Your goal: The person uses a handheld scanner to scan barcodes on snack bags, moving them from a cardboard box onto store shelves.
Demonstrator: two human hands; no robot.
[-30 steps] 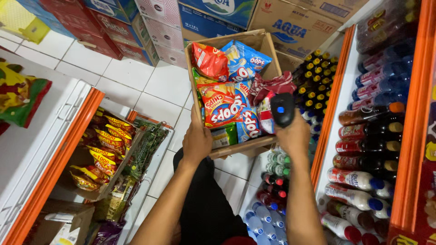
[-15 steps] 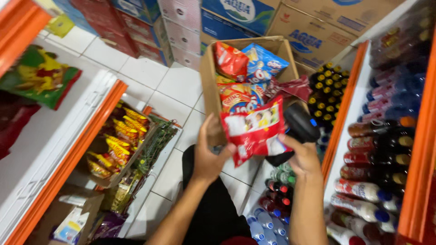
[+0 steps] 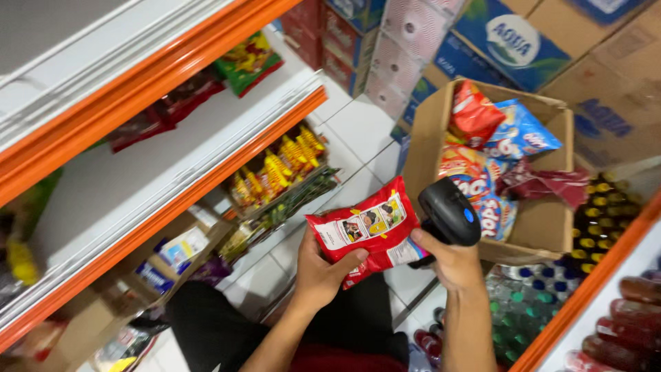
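Note:
My left hand (image 3: 322, 274) grips a red snack bag (image 3: 365, 231) from below, its back panel with a white label facing up. My right hand (image 3: 451, 260) holds a black handheld scanner (image 3: 449, 212) with a blue button, its head right beside the bag's right edge. Behind both hands stands an open cardboard box (image 3: 428, 124) filled with several red, blue and orange snack bags (image 3: 490, 141).
White shelves with orange edges (image 3: 179, 148) run along the left, carrying snack packs and a rack of yellow packets (image 3: 275, 172). Bottled drinks (image 3: 609, 220) fill orange-edged shelves at the right. Stacked cartons (image 3: 502, 31) line the tiled floor behind. My dark-trousered legs (image 3: 220, 324) are below.
I lifted the red bag out of the box with my left hand and brought it up beside the scanner. My head turned left, so the left shelves fill more of the view.

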